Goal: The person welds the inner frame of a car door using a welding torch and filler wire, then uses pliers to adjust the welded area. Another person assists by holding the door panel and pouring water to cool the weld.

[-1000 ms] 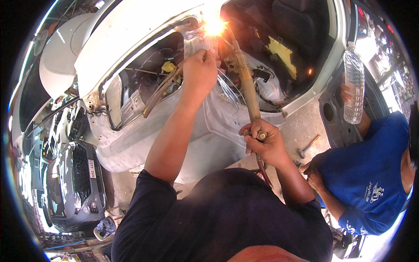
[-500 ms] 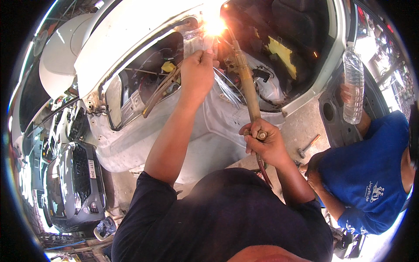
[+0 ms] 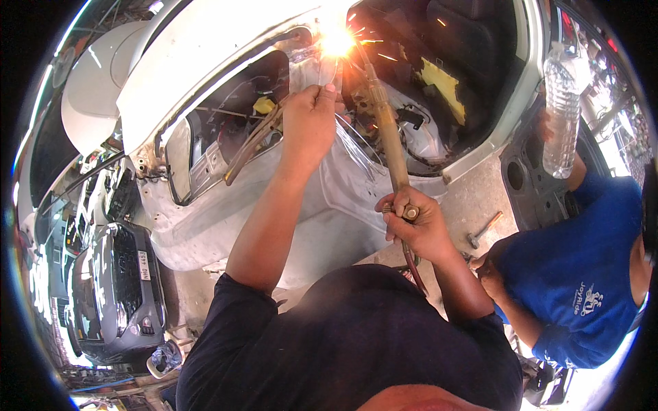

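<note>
A white car body shell [image 3: 226, 236] with bare, sanded patches fills the space in front of me. My right hand [image 3: 415, 222] is closed round the handle end of a brass-coloured gas welding torch [image 3: 388, 133], by its valve knobs, with a reddish hose [image 3: 414, 272] trailing below. At the torch tip a bright flame [image 3: 337, 42] glares against the pillar, throwing orange sparks; the glare hides the metal there. Just below it my left hand [image 3: 312, 123] pinches thin, silvery welding wire [image 3: 356, 149], whose loose strands fan out at its right side.
At right, a person in a blue shirt [image 3: 576, 267] holds up a clear plastic bottle [image 3: 561, 123] by a dark door panel [image 3: 524, 181]. A hammer [image 3: 485, 229] lies on the floor. Yellow foam [image 3: 444, 89] shows inside the shell. Another dark car [image 3: 120, 288] stands at left.
More sparks now fly to the right of the flame. My left hand has dropped slightly from it, while my right hand stays put. The other person's bottle has risen and moved right.
</note>
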`<state>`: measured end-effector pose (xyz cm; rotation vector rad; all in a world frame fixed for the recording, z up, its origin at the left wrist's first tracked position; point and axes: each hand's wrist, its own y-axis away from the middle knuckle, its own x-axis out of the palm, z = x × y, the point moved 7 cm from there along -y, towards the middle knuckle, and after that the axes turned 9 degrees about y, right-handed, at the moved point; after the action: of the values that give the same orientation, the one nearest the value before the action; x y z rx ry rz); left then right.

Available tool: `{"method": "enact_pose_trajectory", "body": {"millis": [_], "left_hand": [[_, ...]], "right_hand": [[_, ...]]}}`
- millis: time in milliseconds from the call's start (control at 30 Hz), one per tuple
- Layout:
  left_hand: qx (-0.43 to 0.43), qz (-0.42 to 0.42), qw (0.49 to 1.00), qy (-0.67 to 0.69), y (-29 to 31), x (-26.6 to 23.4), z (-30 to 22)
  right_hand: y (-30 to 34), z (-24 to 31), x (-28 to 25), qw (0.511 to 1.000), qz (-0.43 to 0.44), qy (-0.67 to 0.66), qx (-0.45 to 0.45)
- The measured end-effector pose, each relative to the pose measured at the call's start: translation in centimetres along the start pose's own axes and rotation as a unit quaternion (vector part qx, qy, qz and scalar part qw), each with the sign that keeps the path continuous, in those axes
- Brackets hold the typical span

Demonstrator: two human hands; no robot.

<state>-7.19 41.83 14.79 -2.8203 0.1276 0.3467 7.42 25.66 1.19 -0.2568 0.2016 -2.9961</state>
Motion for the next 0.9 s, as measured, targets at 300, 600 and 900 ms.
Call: {"method": "enact_pose_trajectory", "body": {"millis": [300, 600, 900], "left_hand": [[-0.002, -0.001, 1.000, 0.005, 0.14, -0.20, 0.05], [-0.019, -0.015, 1.000, 0.011, 0.16, 0.04, -0.70], [-0.012, -0.027, 0.999, 0.016, -0.75, 0.28, -0.30]], "right_hand": [[0.01, 0.32, 0.04, 1.000, -0.005, 0.008, 0.010], [0.05, 0.01, 0.03, 1.000, -0.004, 0.007, -0.001], [0.20, 0.25, 0.04, 1.000, -0.007, 0.009, 0.019]]}}
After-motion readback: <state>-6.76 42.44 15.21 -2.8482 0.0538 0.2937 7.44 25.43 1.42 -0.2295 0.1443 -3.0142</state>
